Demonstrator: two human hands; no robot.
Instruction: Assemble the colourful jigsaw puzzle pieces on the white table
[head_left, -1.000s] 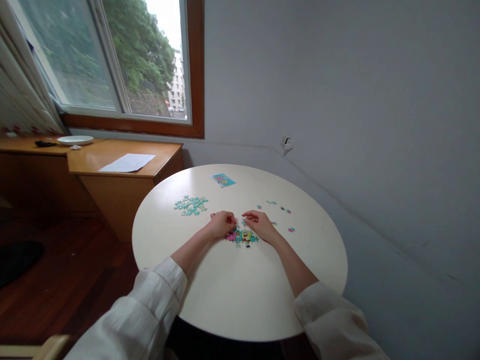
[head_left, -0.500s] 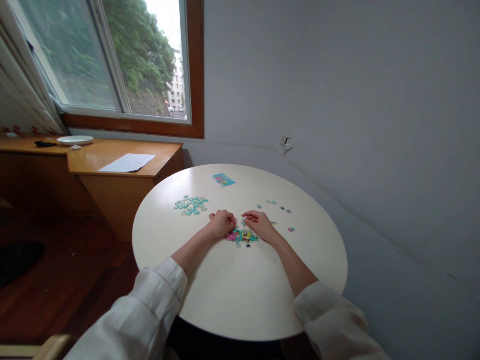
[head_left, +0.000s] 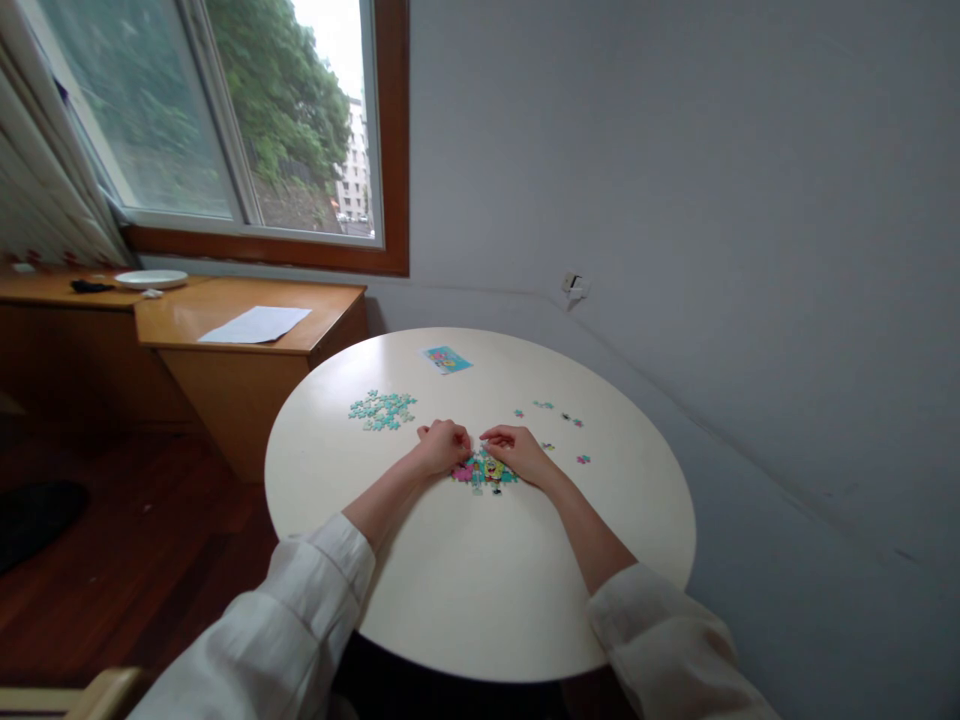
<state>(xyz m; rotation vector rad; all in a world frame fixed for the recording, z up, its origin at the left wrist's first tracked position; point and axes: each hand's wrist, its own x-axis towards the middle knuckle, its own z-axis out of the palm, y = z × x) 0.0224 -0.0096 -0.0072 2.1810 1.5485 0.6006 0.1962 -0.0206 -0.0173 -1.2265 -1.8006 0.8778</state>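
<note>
A small, partly joined jigsaw (head_left: 486, 473), pink, teal and yellow, lies near the middle of a round white table (head_left: 465, 590). My left hand (head_left: 444, 446) rests at its left edge with the fingers curled in. My right hand (head_left: 516, 450) rests at its right edge, fingers bent and pinched toward the left hand. The fingertips of both hands nearly meet above the jigsaw. What they pinch is too small to make out. White sleeves cover both forearms near the bottom of the view.
A cluster of teal loose pieces (head_left: 382, 410) lies to the left. A few scattered pieces (head_left: 564, 420) lie to the right. A small picture card (head_left: 447, 359) sits at the far side. A wooden desk (head_left: 225, 340) with paper stands beyond, under a window.
My right hand has shifted slightly left, closer to my left hand. The jigsaw and the loose pieces have not moved.
</note>
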